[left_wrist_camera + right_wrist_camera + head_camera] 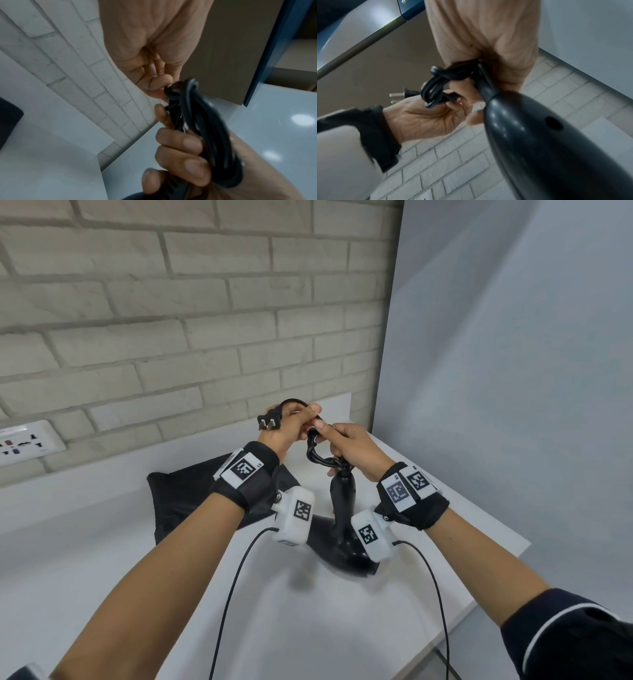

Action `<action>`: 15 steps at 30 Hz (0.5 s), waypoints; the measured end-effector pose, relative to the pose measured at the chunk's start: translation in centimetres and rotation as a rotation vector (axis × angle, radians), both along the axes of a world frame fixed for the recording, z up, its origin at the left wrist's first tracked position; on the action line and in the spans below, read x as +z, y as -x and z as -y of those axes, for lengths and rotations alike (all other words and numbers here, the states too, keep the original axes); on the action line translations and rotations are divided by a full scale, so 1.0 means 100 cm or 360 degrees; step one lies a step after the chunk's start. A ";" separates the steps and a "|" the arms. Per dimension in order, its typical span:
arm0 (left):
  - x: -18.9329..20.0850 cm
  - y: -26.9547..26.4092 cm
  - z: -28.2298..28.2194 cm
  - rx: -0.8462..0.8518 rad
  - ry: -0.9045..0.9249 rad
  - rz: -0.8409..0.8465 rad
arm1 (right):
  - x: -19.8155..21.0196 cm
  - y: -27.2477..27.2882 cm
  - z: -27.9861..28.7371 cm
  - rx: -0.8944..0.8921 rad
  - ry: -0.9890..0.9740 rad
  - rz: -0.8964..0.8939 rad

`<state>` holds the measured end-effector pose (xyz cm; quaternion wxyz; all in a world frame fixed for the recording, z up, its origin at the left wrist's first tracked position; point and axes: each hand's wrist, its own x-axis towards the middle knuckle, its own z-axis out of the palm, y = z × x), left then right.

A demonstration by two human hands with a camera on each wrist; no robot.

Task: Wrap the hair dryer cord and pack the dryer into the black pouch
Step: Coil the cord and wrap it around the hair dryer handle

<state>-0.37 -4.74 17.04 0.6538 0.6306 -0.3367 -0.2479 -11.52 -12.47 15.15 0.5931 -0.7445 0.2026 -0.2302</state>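
Note:
The black hair dryer (342, 505) stands on its head on the white counter, handle up, and its handle (539, 135) fills the right wrist view. Its cord (317, 455) is gathered in a bundle of loops (435, 86) just above the handle end. My left hand (305, 414) pinches the cord's free end (171, 89), and the plug (269, 422) sticks out to the left behind it. My right hand (329, 436) grips the looped bundle (211, 142) with curled fingers (181, 147). The black pouch (191, 494) lies flat on the counter behind my left wrist.
A brick wall with a white socket panel (24, 443) runs along the back. A pale partition (513, 371) closes the right side. The counter's right edge (507, 553) is close to my right wrist. Thin cables hang from both wrist cameras.

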 end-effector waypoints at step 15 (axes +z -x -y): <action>-0.015 -0.025 -0.049 -0.0014 0.0277 -0.0645 | -0.011 -0.014 0.014 -0.0444 0.0162 0.0040</action>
